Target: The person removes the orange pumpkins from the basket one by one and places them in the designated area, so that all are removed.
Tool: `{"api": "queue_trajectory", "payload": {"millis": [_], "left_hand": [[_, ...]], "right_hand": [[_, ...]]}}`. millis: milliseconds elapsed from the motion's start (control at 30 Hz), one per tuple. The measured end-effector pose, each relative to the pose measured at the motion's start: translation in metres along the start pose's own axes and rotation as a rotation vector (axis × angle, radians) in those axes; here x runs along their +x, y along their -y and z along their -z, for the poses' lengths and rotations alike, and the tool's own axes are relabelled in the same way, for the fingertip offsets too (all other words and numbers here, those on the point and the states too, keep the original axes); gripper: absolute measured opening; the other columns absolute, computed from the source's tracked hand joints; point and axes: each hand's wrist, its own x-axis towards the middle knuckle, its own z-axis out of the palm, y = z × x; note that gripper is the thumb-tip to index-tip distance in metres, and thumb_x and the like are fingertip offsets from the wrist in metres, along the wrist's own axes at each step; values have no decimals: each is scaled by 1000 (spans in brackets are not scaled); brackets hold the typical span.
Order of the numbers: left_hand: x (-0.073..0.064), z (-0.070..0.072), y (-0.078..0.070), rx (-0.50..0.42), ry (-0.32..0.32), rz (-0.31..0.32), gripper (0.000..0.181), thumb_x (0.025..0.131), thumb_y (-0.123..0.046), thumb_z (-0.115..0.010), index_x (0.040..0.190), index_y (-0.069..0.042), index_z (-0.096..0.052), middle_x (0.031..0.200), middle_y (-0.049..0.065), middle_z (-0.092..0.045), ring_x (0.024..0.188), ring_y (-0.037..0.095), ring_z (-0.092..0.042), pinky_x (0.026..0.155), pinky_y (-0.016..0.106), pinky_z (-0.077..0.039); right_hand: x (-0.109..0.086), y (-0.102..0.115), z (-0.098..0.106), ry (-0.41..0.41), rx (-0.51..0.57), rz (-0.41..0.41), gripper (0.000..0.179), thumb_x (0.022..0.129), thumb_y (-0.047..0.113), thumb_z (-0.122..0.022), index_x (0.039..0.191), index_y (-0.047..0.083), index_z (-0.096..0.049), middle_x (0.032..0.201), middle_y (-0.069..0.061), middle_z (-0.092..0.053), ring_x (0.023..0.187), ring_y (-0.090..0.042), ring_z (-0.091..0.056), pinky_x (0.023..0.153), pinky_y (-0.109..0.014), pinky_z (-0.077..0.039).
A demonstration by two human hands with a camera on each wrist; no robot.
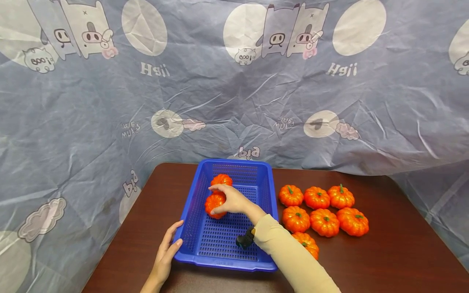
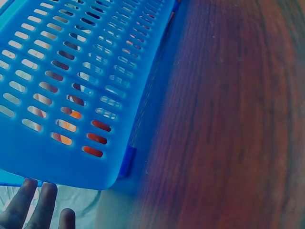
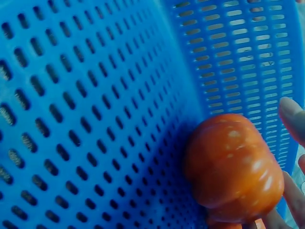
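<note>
A blue slotted plastic basket (image 1: 228, 263) stands on the brown table. Inside it, my right hand (image 1: 231, 199) curves around a small orange pumpkin (image 1: 213, 205) near the left wall, thumb on the near side. The right wrist view shows this pumpkin (image 3: 233, 167) low in the basket; fingers (image 3: 291, 198) touch its side while one fingertip stands off from it. Just beyond lies a second pumpkin (image 1: 222, 179), partly covered by the hand. My left hand (image 1: 165, 252) touches the basket's left rim with extended fingers; the left wrist view shows fingertips (image 2: 47, 191) at the rim.
Several orange pumpkins (image 1: 324, 222) with green stems lie on the table (image 1: 388, 260) right of the basket, the nearest partly behind my right sleeve. A black wrist device (image 1: 244, 240) sits under the right forearm. A grey-blue patterned cloth (image 1: 220, 97) hangs behind the table.
</note>
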Motion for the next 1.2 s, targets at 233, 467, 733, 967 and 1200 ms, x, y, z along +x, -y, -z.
{"api": "queue_trajectory", "payload": {"millis": [233,467,733,967,1200], "left_hand": [[0,-1,0,4,0,-3,47,94,3,-36,141,1,-31,126,30,-44,106,21,-54,81,31,-49],[0,-1,0,16,-9,-1,47,94,3,-36,141,1,-31,130,29,-42,108,19,-53,82,30,-48],[0,-1,0,12,-8,-12,48,94,4,-36,141,2,-31,127,30,-43,106,20,-54,80,32,-49],[0,-1,0,10,-4,-6,48,94,4,-35,141,1,-30,125,30,-44,105,21,-55,79,33,-50],[0,-1,0,34,-22,-13,48,94,4,-37,141,1,-32,131,28,-42,108,18,-53,83,29,-47]], "right_hand": [[-1,-3,-3,1,-49,-14,74,64,20,-85,130,9,-52,129,-9,-53,114,-27,-50,93,-44,-42],[-4,-4,-5,45,-95,-63,80,61,20,-87,132,13,-51,132,-10,-49,118,-28,-46,96,-45,-39],[-6,-2,-6,67,-230,-56,82,57,22,-89,130,11,-52,128,-12,-49,111,-29,-50,92,-45,-42],[-6,1,-5,41,-272,-94,76,57,22,-89,124,14,-54,122,-11,-50,103,-28,-55,88,-44,-44],[-7,7,2,32,-223,-133,79,60,26,-88,128,13,-51,124,-11,-51,105,-27,-53,89,-43,-44]]}}
